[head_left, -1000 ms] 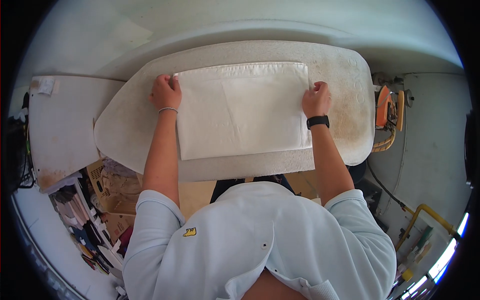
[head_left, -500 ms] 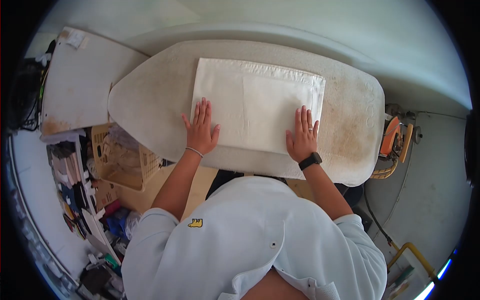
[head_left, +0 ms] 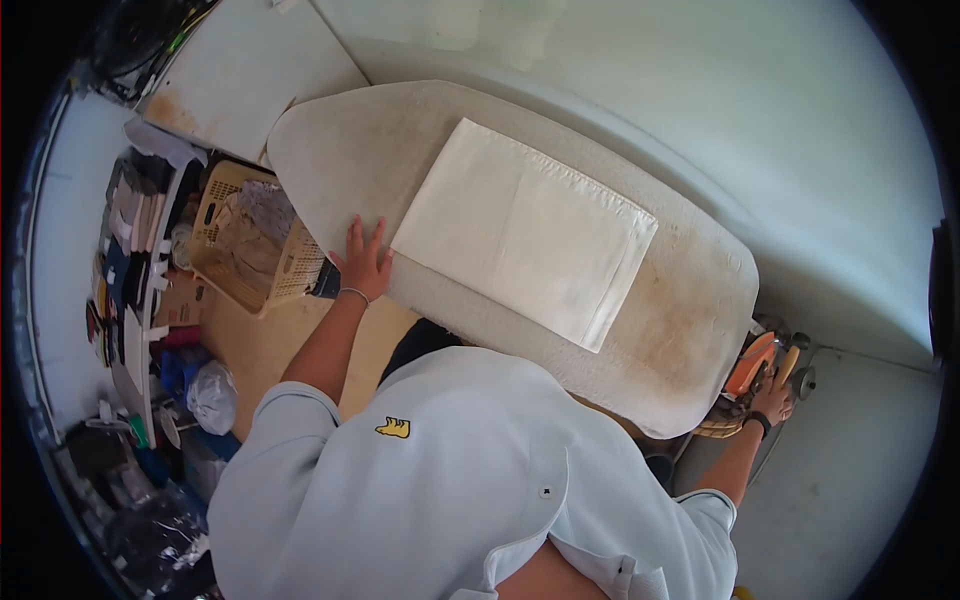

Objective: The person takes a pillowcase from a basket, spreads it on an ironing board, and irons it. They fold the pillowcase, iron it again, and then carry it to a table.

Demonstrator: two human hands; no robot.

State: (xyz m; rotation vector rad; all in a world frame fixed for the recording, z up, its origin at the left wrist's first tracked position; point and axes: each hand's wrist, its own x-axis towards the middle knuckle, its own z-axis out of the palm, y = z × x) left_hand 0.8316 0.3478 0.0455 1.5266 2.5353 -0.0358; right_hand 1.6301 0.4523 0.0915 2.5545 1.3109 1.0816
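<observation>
A folded cream cloth (head_left: 525, 235) lies flat on the ironing board (head_left: 340, 140). My left hand (head_left: 364, 262) rests at the board's near edge, beside the cloth's left corner, with its fingers spread. Past the board's right end, my right hand (head_left: 772, 398) is at the handle of an orange iron (head_left: 750, 363), its fingers curled round the handle. The iron is beside a woven basket (head_left: 718, 429), partly hidden by the board.
A yellow plastic basket (head_left: 232, 285) with cloth in it stands below the board's left end. Shelves of folded clothes (head_left: 140, 215) and plastic bags (head_left: 212, 397) are at the left. A white table (head_left: 250, 75) adjoins the board's tip, and a wall rises behind.
My right hand has left the cloth and reached right to the iron's handle. My left hand has slid off the cloth to the board's edge. The view has turned.
</observation>
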